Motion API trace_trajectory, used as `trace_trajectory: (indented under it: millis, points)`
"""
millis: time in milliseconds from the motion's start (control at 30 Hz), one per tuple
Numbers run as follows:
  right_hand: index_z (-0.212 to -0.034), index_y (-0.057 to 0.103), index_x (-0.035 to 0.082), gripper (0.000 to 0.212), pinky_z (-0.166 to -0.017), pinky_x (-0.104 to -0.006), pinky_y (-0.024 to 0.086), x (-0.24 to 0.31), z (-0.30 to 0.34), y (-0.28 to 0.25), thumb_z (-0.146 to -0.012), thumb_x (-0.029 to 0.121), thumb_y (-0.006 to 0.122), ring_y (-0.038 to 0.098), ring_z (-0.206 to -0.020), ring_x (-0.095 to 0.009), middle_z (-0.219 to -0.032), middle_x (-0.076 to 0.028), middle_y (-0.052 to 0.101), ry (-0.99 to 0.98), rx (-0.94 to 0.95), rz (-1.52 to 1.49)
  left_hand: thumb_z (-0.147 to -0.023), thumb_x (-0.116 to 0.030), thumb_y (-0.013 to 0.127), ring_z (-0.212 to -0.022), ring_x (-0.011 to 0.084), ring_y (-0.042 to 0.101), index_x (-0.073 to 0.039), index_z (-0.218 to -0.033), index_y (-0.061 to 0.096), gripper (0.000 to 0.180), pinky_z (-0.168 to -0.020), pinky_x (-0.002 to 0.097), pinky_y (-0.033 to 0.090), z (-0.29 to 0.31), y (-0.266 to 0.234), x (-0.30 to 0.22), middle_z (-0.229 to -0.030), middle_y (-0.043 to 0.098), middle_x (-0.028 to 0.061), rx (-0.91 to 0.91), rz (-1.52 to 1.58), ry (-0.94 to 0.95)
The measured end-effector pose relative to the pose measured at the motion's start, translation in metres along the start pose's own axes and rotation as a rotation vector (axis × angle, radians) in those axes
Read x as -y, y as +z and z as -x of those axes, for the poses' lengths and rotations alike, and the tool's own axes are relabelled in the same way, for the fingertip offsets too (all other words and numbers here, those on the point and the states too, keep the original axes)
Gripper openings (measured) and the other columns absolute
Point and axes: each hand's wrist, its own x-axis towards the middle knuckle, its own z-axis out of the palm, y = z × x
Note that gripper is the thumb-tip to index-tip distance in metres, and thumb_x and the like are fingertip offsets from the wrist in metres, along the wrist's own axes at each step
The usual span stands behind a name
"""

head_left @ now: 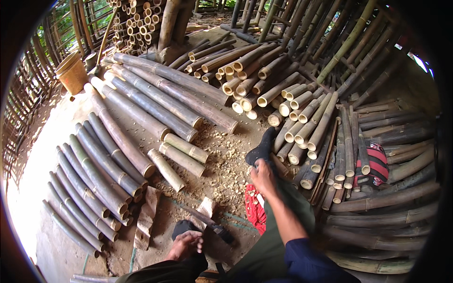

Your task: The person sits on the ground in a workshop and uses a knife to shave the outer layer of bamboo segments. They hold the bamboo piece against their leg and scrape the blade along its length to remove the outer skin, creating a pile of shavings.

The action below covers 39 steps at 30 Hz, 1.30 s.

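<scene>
A yellow-brown bucket (71,74) is set near the lattice wall (28,89) at the upper left; its contents cannot be made out. The left hand (186,244) is held by one dark-shod foot (183,227), fingers loosely bent; whether anything is pinched cannot be told. Near it, a large knife (204,218) is laid on the floor (163,226). The right hand (262,176) is curled at the other foot (261,148), its grip unclear. A red patterned cloth (253,207) is partly hidden by a trouser leg (278,217); bamboo poles (384,217) are lost in shadow at the right.
</scene>
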Motion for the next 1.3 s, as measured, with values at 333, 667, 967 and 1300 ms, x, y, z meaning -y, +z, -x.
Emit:
trace_trajectory:
  millis: [333, 667, 967, 1300]
  points:
    - [-0.129, 0.068, 0.012, 0.031, -0.098, -0.0593, 0.047, -0.103, -0.233, -0.132, -0.104, 0.028, 0.062, 0.06, -0.12, -0.039, -0.123, -0.02, 0.064, -0.059, -0.131, 0.911, -0.105, -0.004, 0.065, -0.08, 0.0271, 0.075, 0.005, -0.122, 0.066, 0.02, -0.068, 0.0406, 0.064, 0.003, 0.011, 0.004, -0.098, 0.074, 0.0179, -0.088, -0.153, -0.121]
    - [-0.118, 0.076, 0.009, 0.037, -0.106, -0.0577, 0.04, -0.119, -0.266, -0.155, -0.11, 0.035, 0.052, 0.066, -0.119, -0.032, -0.12, -0.014, 0.076, 0.07, -0.267, 1.03, -0.104, -0.006, 0.067, -0.081, 0.0265, 0.075, 0.005, -0.123, 0.066, 0.021, -0.072, 0.0397, 0.065, 0.001, 0.025, -0.006, -0.1, 0.074, 0.0171, -0.138, -0.204, -0.223]
    - [-0.113, 0.07, -0.006, 0.029, -0.088, -0.0569, 0.049, 0.083, -0.075, -0.262, -0.109, 0.013, 0.048, 0.065, -0.101, -0.048, -0.104, -0.028, 0.07, -0.398, -0.36, 0.368, -0.11, -0.05, 0.056, -0.123, 0.0349, 0.068, 0.001, -0.14, 0.058, 0.059, -0.098, 0.0534, 0.061, -0.042, 0.051, -0.047, -0.133, 0.068, 0.022, 0.063, 0.017, 0.017]
    - [-0.119, 0.077, 0.0, 0.03, -0.104, -0.0465, 0.05, 0.139, 0.222, -0.097, -0.095, 0.016, 0.068, 0.067, -0.117, -0.035, -0.124, -0.019, 0.072, -0.605, 0.279, -0.325, -0.098, -0.05, 0.075, -0.131, 0.04, 0.058, -0.002, -0.149, 0.042, 0.078, -0.101, 0.0639, 0.053, -0.057, 0.05, -0.041, -0.142, 0.056, 0.0204, -0.176, 0.135, 0.09]
